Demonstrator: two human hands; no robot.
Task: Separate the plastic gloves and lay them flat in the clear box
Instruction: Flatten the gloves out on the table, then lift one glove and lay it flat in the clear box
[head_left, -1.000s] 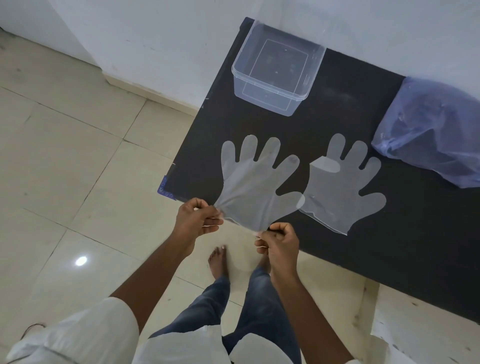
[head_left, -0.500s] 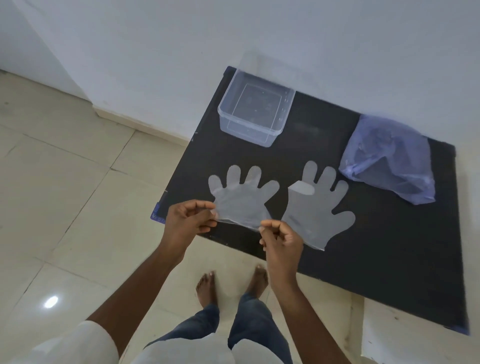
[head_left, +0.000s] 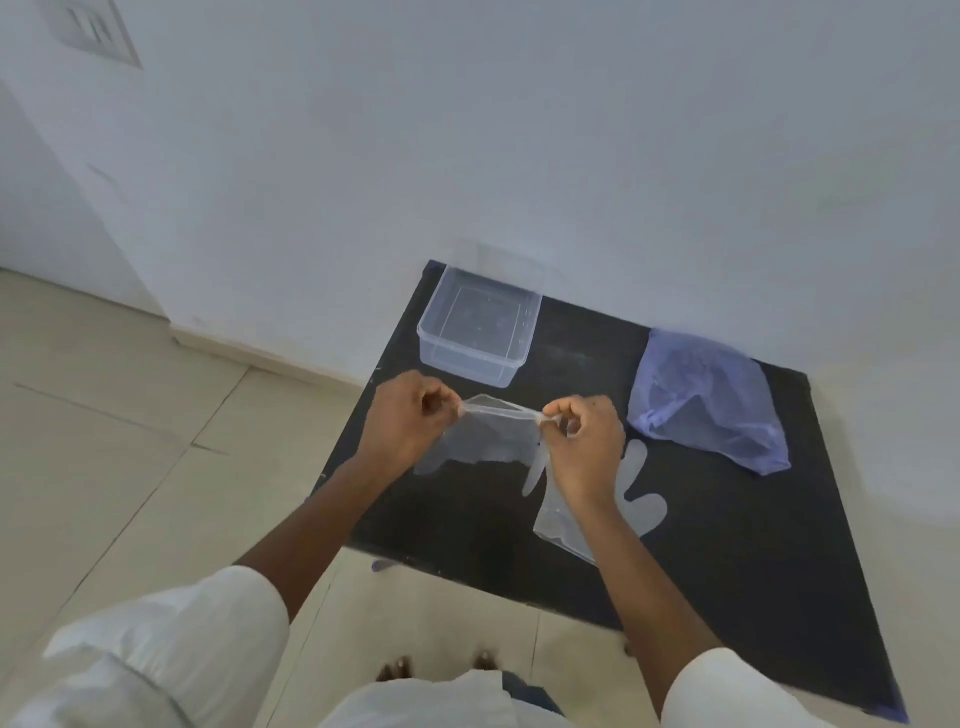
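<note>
- Black table (head_left: 701, 561) standing against a pale wall (head_left: 519, 156), over a tiled floor (head_left: 104, 441).
- Purple plastic bag (head_left: 706, 405) lying crumpled on the table's far right part, well apart from the box.
- Clear box (head_left: 475, 332) sitting open at the table's far left corner, just beyond the hands; nothing visibly lying inside.
- White sleeves (head_left: 171, 649) showing at the bottom edge, forearms reaching up over the table's near edge.
- Held glove (head_left: 480, 441) hanging in the air between the two hands, above the table and in front of the box, cuff edge being stretched taut from one hand to the other, body drooping below; glove's own digits blurred and hard to make out.
- Second glove (head_left: 636, 506) lying flat on the table below and right of the right hand, partly hidden by the right wrist.
- Left hand (head_left: 410, 421) clenching, thumb and forefinger pinching the left end of the held glove's cuff.
- Right hand (head_left: 582, 436) likewise curling tight, fingertips gripping the right end of that same cuff.
- Bare toes (head_left: 400, 667) peeking out at the bottom, on the floor.
</note>
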